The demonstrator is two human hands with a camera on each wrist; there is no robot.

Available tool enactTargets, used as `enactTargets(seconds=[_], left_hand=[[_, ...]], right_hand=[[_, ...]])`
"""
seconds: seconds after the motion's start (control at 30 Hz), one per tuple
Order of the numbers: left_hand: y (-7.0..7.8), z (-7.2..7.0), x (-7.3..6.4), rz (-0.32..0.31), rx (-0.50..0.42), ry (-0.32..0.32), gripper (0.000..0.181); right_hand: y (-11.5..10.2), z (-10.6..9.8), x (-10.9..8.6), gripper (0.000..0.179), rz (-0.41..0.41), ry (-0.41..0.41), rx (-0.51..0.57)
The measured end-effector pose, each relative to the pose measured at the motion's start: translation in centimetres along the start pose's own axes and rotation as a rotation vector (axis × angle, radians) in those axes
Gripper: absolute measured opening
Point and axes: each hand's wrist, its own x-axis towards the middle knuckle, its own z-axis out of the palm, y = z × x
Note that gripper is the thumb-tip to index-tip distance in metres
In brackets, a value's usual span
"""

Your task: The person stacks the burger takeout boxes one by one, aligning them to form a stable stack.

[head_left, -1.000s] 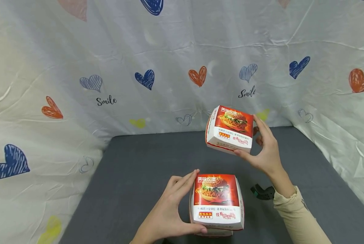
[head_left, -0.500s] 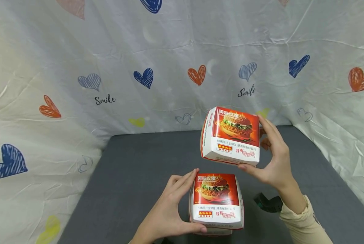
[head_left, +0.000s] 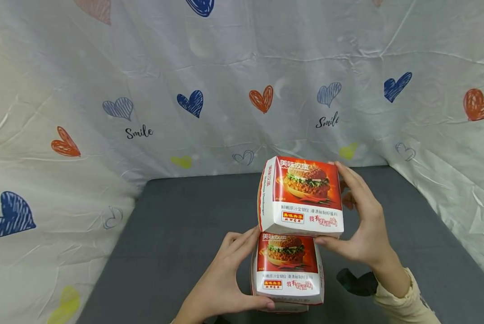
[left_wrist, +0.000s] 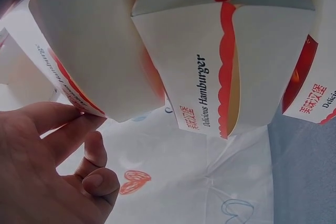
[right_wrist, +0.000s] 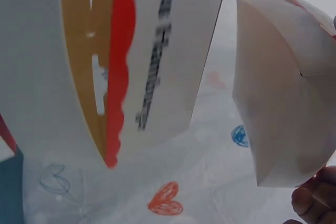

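Observation:
My right hand (head_left: 369, 225) grips a red-and-white hamburger box (head_left: 306, 193) by its right side, thumb at the near lower edge and index finger along the far edge. Directly below it, a matching burger box (head_left: 288, 270) is steadied by my left hand (head_left: 223, 279), with the thumb in front and fingers at the back left. The upper box's lower edge overlaps the lower box's top in the head view. The left wrist view shows more hamburger boxes (left_wrist: 205, 66) stacked underneath. In the right wrist view, right-hand fingertips (right_wrist: 307, 198) rest at a corner of the held box.
A dark grey table (head_left: 177, 216) lies beneath the stack. Behind it and at both sides hangs a white curtain (head_left: 221, 58) printed with hearts and "Smile". A black wrist device (head_left: 357, 283) sits under my right wrist.
My right hand brings its box nearer and to the left at first, then down onto the view of the lower box, levelling it. The left hand and the box it holds have stayed put.

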Motion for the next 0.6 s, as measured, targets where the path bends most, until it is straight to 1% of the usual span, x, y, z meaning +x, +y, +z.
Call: enactTargets(seconds=[0.17,0.3,0.43,0.6], left_hand=[[0.0,0.0,0.1,0.026,0.009,0.008,0.126],[-0.1,0.0,0.2,0.073,0.035,0.03,0.122],[-0.2,0.0,0.1,0.109,0.047,0.04,0.113],[-0.2,-0.1,0.1,0.119,0.046,0.037,0.105]], right_hand=[[-0.8,0.4,-0.7,0.121,0.03,-0.022,0.018],[-1.3,0.7,-1.1,0.12,0.035,-0.046,0.024],[-1.6,1.0,-1.6,0.119,0.038,-0.073,0.043],[-1.7,1.3,-2.2,0.118,0.059,-0.103,0.064]])
